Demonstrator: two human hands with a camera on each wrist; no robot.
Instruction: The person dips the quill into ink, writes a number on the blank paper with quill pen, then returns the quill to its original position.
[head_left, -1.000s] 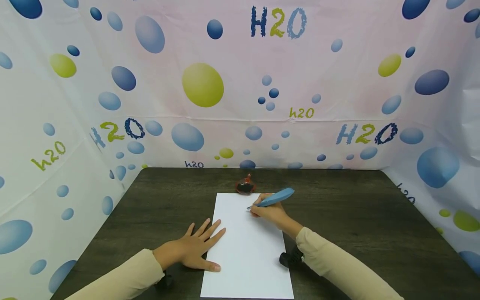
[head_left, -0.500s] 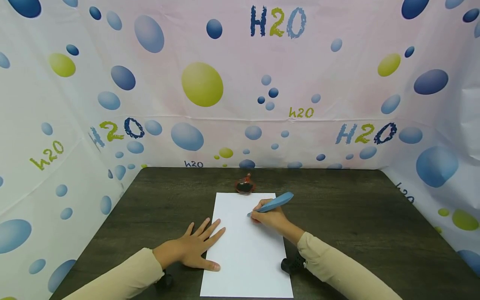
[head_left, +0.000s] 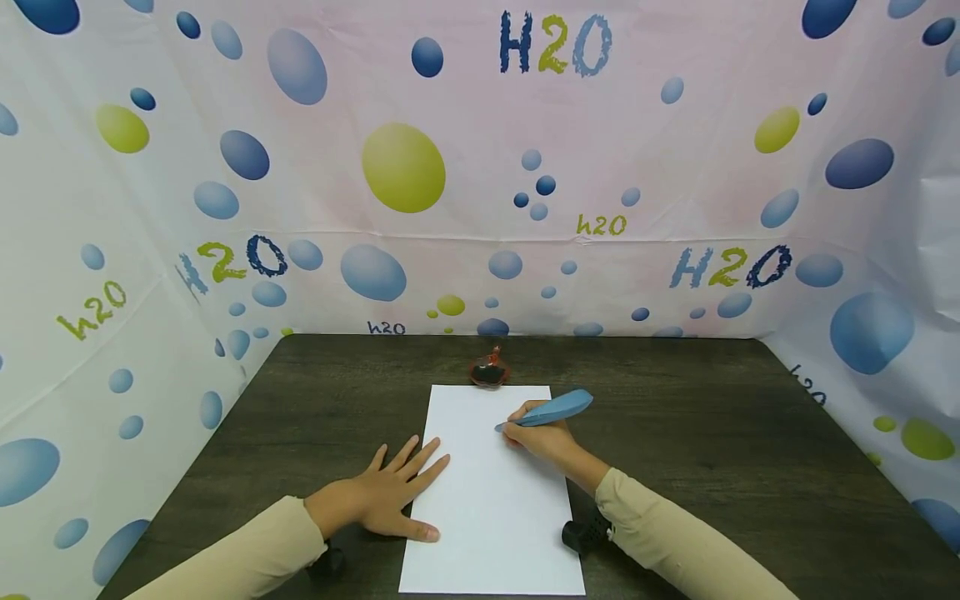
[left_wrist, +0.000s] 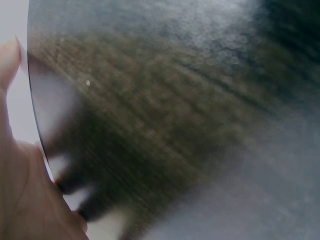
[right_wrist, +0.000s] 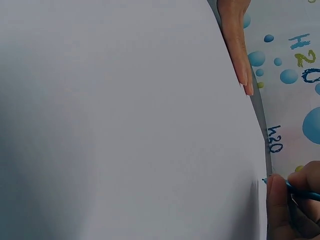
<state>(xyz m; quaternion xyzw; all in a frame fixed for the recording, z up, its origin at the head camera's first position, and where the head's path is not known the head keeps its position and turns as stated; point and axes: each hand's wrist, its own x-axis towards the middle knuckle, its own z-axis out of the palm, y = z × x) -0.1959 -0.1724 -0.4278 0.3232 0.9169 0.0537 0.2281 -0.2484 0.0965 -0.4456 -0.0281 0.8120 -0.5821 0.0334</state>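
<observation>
My right hand (head_left: 542, 436) pinches a blue feather-shaped pen (head_left: 559, 408) over the far part of a white rectangular paper sheet (head_left: 491, 525), tip left and near, long axis slanting far-right. A second ago the tip was farther. My left hand (head_left: 386, 497) lies, fingers spread, across the left edge; a rounded orange-and-black object (head_left: 489, 372) sits at the far edge.

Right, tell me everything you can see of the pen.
The pen is blue, its slim writing end flaring into a broad, feather-shaped tail; the material is unclear. The right hand pinches it near the tip. It slants, tail up to the right, tip over the paper. Whether the tip touches down, I cannot tell.
</observation>
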